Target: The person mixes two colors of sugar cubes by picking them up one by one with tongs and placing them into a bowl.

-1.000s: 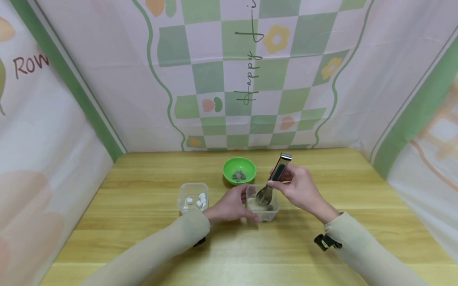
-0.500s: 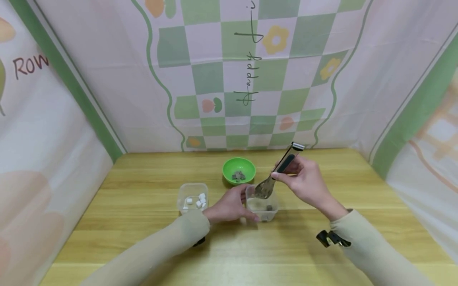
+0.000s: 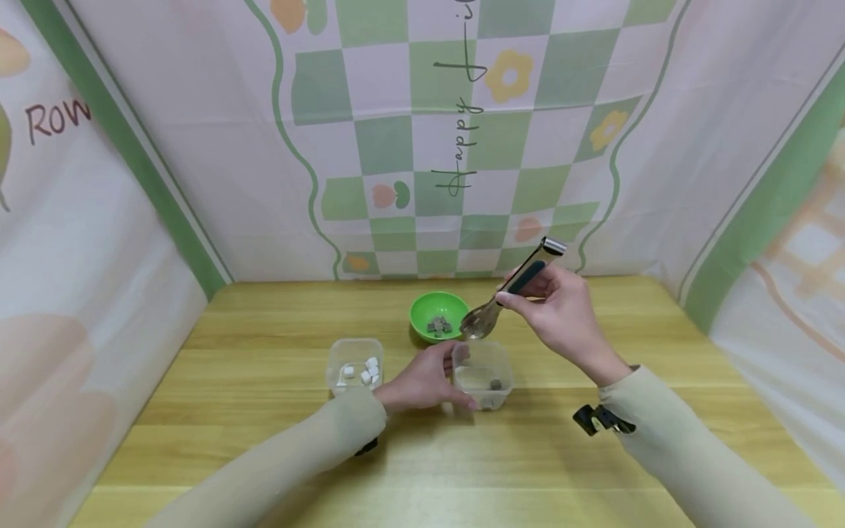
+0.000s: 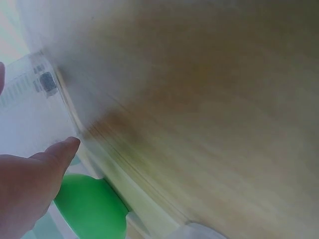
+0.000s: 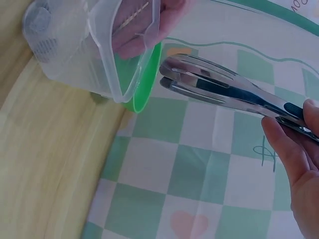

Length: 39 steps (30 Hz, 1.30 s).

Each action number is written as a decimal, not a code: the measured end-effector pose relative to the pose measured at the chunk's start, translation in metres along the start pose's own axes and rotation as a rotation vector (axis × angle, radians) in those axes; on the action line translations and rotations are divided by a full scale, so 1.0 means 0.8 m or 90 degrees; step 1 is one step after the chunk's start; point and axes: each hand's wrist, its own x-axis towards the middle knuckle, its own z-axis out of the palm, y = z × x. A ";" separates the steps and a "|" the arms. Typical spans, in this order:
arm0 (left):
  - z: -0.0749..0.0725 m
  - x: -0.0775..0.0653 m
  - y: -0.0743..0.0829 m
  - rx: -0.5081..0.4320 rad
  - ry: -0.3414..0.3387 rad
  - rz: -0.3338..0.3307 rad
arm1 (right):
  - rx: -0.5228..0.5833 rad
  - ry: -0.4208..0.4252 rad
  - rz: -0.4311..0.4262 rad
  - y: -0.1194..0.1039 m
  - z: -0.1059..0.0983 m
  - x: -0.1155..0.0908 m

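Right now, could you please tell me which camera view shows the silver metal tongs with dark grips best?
The right wrist view: the metal tongs appear large, both heads distinct, though the handle end is cut off. The head view shows them smaller but with that end; the left wrist view lacks them.

checkered back cloth (image 3: 432, 139) has "Happy" (image 3: 460, 147) running sideways up it in dark script, then more letters I can't really make out, cut off up top. left cloth (image 3: 86, 249) says "ROW" (image 3: 58, 119) in brownish red lol
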 end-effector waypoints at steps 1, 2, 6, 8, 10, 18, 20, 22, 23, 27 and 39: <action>0.000 0.000 0.000 0.002 0.000 -0.001 | 0.000 -0.002 0.000 0.001 0.002 0.003; 0.000 0.000 -0.001 0.004 0.001 -0.002 | 0.001 -0.004 -0.001 0.002 0.004 0.005; -0.001 0.001 -0.003 0.008 0.000 -0.006 | 0.003 -0.008 0.006 0.007 0.012 0.014; -0.001 0.001 -0.003 0.010 -0.002 -0.005 | 0.003 -0.007 0.009 0.010 0.016 0.018; -0.001 0.001 -0.003 0.015 -0.002 -0.005 | 0.001 -0.006 0.012 0.014 0.020 0.020; -0.001 0.003 -0.003 0.018 -0.003 -0.011 | -0.010 -0.021 0.031 0.027 0.034 0.030; -0.002 0.003 -0.003 0.016 -0.002 -0.013 | -0.017 -0.030 0.039 0.029 0.038 0.032; -0.002 0.003 -0.003 0.015 -0.001 -0.015 | -0.020 -0.039 0.044 0.030 0.041 0.034; -0.002 0.003 -0.003 0.014 -0.001 -0.016 | -0.020 -0.042 0.046 0.030 0.043 0.035; -0.002 0.002 -0.002 0.011 -0.002 -0.018 | -0.015 -0.037 0.043 0.029 0.044 0.035; 0.000 0.001 -0.001 0.012 0.002 -0.019 | -0.025 -0.010 0.019 0.000 0.009 0.009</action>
